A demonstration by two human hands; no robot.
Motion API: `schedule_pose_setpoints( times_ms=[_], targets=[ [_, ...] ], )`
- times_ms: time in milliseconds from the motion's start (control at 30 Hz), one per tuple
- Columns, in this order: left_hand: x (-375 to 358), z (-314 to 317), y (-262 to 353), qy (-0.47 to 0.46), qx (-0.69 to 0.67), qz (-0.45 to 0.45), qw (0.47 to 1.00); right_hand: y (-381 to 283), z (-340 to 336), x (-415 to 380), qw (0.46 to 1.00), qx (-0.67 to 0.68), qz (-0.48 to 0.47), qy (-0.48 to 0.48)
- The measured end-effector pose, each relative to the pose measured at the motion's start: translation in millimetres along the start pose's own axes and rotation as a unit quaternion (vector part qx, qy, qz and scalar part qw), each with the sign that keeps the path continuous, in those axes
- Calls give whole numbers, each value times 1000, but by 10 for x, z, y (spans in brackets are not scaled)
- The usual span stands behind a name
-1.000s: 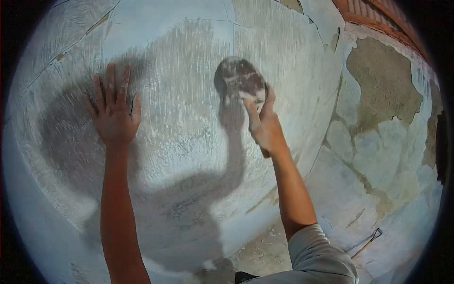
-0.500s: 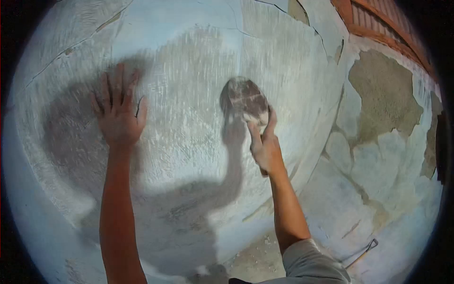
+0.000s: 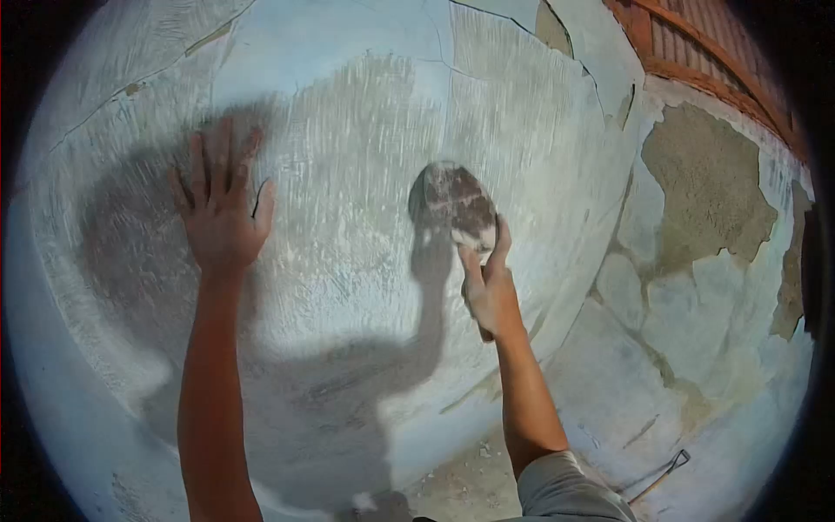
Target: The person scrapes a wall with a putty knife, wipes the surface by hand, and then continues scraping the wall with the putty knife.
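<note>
My left hand lies flat against the scored grey-white wall, palm down with the fingers spread and nothing in it. To the right, my right hand is closed around the handle of a trowel. Its dark, rounded blade points up, is smeared with pale dust and lies close to the wall; whether it touches is hard to tell. A bit of the handle shows below my fist. Shadows of my arms and the trowel fall on the wall.
Cracks run across the upper wall. The adjoining wall on the right has a large patch of bare plaster. Orange-brown timber and corrugated sheeting are at upper right. A D-handled tool leans low at the right; rubble lies below.
My right hand and the trowel have moved slightly down the wall. My left hand stays in place, and the view has tilted a little.
</note>
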State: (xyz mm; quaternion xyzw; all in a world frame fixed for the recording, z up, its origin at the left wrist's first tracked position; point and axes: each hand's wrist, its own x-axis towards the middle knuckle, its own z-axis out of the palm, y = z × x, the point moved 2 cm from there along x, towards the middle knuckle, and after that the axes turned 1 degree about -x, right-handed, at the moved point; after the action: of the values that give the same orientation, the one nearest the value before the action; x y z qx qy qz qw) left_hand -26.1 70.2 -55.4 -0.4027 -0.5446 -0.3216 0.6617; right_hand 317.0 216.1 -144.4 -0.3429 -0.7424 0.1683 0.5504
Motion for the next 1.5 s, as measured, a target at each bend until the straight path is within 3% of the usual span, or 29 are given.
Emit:
schedule_pose_setpoints(
  times_ms=[167, 267, 400, 533, 633, 700, 933, 1133, 1233, 1333, 1433, 1467, 1500],
  targets=[
    [-15, 39, 11, -16, 29, -2, 999, -154, -106, 461, 995, -27, -73, 60],
    [-29, 18, -13, -21, 37, 1, 999, -540, -286, 804, 999, -32, -14, 22],
    [-87, 15, -13, -40, 37, 22, 998, -414, -295, 367, 998, -2, 49, -37],
    [-65, 85, -40, 45, -8, 38, 998, -213, -133, -46, 998, -4, 42, -36],
    [-85, 69, -46, -26, 23, 6, 999, -535, -368, 136, 991, 11, 114, -69],
    [-84, 53, -49, -16, 24, 18, 999, -622, -528, 272, 989, 32, 123, -74],
    [-78, 49, -36, 15, 10, 20, 1000, -63, -204, -53, 998, 7, 12, -56],
    [-64, 3, 3, -23, 28, 20, 999, -572, -446, 446, 993, 42, 81, -70],
    [-61, 30, -18, 18, 15, 39, 999, -347, -321, 401, 998, 12, 48, -49],
    [-62, 10, -13, -36, 58, 19, 997, -113, -154, 74, 998, 29, 27, -43],
    [-72, 71, -25, -14, 41, 18, 999, -101, -118, 11, 999, 23, 30, -40],
    [-71, 66, -33, -14, 39, 17, 999, 75, -36, 230, 997, 12, -63, 43],
    [-59, 45, -21, -15, 36, 17, 999, -16, -82, 419, 998, 4, -51, 41]
  ],
)
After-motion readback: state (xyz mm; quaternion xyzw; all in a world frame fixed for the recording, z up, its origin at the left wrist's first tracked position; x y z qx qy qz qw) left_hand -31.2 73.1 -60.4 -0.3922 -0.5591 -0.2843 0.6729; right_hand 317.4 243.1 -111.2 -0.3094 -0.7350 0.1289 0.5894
